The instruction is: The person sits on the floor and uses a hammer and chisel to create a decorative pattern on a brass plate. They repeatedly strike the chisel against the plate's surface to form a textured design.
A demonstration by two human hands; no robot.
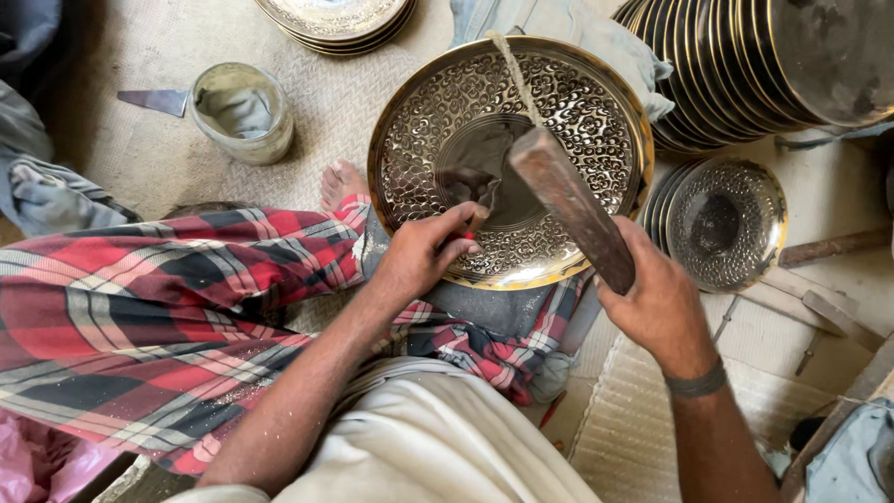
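Embossed plate (521,121) hemmed in: stacked plates (736,65) at 2 o'clock, small patterned plates (726,224) at 3, plaid-covered leg (186,307) at 8. Open mat toward 10, past tin cup (242,112).

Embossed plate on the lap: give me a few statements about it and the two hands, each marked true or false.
1. The right hand holds a dark wooden block over the embossed plate. True.
2. The left hand rests flat on the floor mat. False: its fingers sit on the plate's lower part, pinching a small tool that is hard to make out.
3. The plate has a gold-coloured rim and a patterned silver face. True.
4. The tin can stands on the plate. False: it stands on the mat, left of the plate.
5. A stack of dark plates leans at the upper right. True.
6. The plaid cloth is blue and yellow. False: it is red, black and white.
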